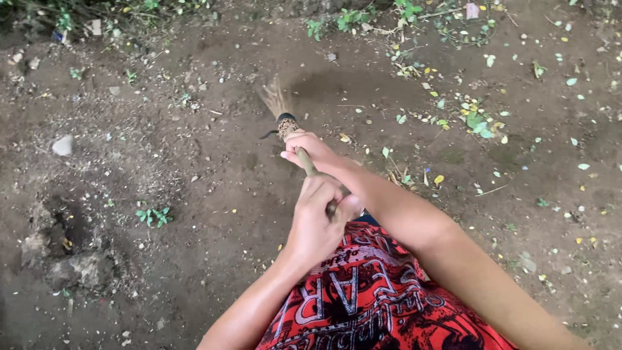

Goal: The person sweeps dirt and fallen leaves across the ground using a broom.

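Both hands wrapped tight on broom (285, 120) handle: right hand (310, 148) nearer the bristles, left hand (319, 220) at the handle's near end. Bristles blurred, low over dirt (214, 188) beyond the right hand. Open dirt left of broom; stone (63, 145) far left; leaves (476, 120) scattered right; weeds (337, 19) beyond.

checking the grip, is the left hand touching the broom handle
Touching: the head view shows the left hand wrapped around the broom handle.
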